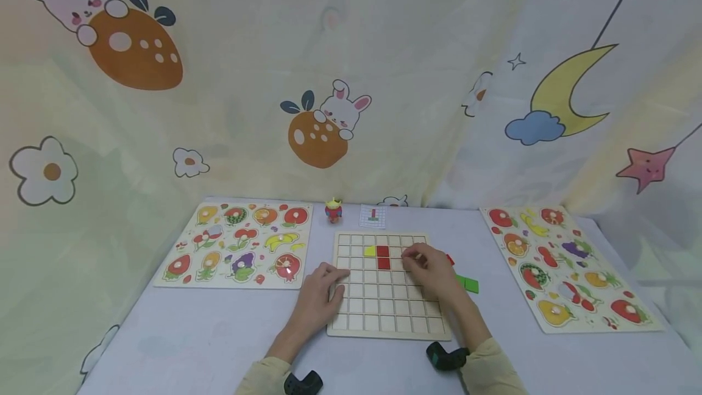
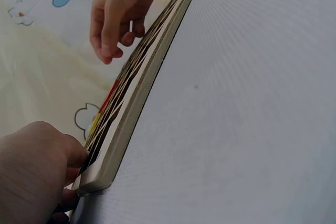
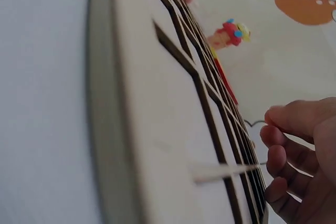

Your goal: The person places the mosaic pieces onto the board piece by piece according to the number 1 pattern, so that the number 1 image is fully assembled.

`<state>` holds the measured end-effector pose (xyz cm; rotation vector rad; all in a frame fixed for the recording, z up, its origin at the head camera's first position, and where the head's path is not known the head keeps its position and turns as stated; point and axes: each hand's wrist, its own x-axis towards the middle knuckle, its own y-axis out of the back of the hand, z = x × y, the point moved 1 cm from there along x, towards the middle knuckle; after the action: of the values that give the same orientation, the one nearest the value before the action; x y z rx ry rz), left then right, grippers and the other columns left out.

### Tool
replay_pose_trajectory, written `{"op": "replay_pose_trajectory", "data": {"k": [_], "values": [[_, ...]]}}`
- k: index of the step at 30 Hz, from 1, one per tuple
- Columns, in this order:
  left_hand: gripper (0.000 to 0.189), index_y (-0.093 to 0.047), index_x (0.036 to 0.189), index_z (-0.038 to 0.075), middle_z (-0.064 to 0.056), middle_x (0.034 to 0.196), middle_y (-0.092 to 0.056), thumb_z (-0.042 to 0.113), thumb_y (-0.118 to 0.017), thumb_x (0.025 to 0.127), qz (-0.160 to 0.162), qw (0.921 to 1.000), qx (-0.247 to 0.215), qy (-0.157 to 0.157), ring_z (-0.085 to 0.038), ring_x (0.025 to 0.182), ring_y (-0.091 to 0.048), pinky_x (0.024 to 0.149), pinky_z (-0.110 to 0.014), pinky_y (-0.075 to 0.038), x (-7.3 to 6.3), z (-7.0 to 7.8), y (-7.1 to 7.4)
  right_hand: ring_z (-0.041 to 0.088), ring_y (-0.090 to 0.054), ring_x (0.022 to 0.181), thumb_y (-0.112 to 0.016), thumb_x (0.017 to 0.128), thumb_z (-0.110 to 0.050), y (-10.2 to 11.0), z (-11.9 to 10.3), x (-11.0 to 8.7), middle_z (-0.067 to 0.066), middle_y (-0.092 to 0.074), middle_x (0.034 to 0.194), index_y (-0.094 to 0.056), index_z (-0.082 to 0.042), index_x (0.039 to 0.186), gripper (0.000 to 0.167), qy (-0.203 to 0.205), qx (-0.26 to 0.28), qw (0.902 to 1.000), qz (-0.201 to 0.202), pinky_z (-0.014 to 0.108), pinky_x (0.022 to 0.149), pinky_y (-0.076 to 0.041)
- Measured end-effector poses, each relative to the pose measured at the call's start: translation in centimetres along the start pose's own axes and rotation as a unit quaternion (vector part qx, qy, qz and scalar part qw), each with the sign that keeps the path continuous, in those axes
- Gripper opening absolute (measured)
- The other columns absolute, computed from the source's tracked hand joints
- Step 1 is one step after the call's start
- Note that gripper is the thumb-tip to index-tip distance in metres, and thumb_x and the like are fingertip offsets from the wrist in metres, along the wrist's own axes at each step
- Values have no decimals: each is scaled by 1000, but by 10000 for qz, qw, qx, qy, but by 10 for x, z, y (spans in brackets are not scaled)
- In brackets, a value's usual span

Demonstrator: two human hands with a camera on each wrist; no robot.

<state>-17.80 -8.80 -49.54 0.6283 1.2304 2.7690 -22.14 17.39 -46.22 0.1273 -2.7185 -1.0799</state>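
Observation:
A light wooden grid board (image 1: 384,332) lies on the table. In its upper rows sit one yellow tile (image 1: 370,251) and two red tiles (image 1: 383,263). My left hand (image 1: 318,297) holds the board's left edge, thumb and index finger over the rim; the left wrist view shows its fingers (image 2: 68,199) around a corner. Above the board's right side hovers my right hand (image 1: 430,270). Its fingers (image 3: 278,156) are loosely bent in the right wrist view, and I see nothing between them. Green tiles (image 1: 468,284) and a partly hidden red tile (image 1: 450,259) lie beyond this hand.
A small pattern card (image 1: 373,216) and a toy figure (image 1: 333,210) are behind the board. Fruit puzzle boards flank it, one at left (image 1: 219,279) and one at right (image 1: 554,324). A printed curtain (image 1: 417,78) closes off the back.

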Motion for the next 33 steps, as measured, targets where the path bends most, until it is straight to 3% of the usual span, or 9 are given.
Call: {"op": "replay_pose_trajectory", "data": {"k": [4,10,19,25,33], "values": [[29,-67,115,19,8,94,-55,15,-65,86,11,10000,14,10,-3,70,-40,61,-17,-34,0,1,0,10,-55,74,-64,89,-19,11,6,-2,0,-66,92,-66,-15,99,11,1,-19,10000,76,23,65,-44],[29,-67,115,18,7,94,-55,15,-64,87,-34,10000,-17,19,-4,69,-39,60,-17,-33,1,3,0,13,-53,72,-62,91,-21,29,23,-4,5,-65,95,-65,-12,103,16,-318,-94,9993,190,23,61,-42],[29,-67,116,19,7,94,-55,15,-64,87,-127,9998,-50,141,-4,69,-39,60,-18,-33,1,2,2,16,-56,79,-60,91,-20,48,54,-8,8,-64,97,-63,-10,105,17,-684,-441,9959,396,25,67,-44],[30,-67,116,20,7,95,-55,15,-65,87,-106,9998,-33,165,-5,69,-39,60,-18,-33,1,3,3,19,-53,82,-59,91,-20,55,65,-11,9,-61,102,-60,-9,112,24,-1035,-630,9924,224,28,69,-43],[30,-67,116,19,6,94,-55,14,-65,86,-122,9996,-89,217,-6,69,-40,60,-18,-33,0,5,4,20,-48,81,-60,90,-18,56,67,-13,11,-56,103,-60,-7,120,32,-1028,-724,9921,10,29,67,-38]]}}
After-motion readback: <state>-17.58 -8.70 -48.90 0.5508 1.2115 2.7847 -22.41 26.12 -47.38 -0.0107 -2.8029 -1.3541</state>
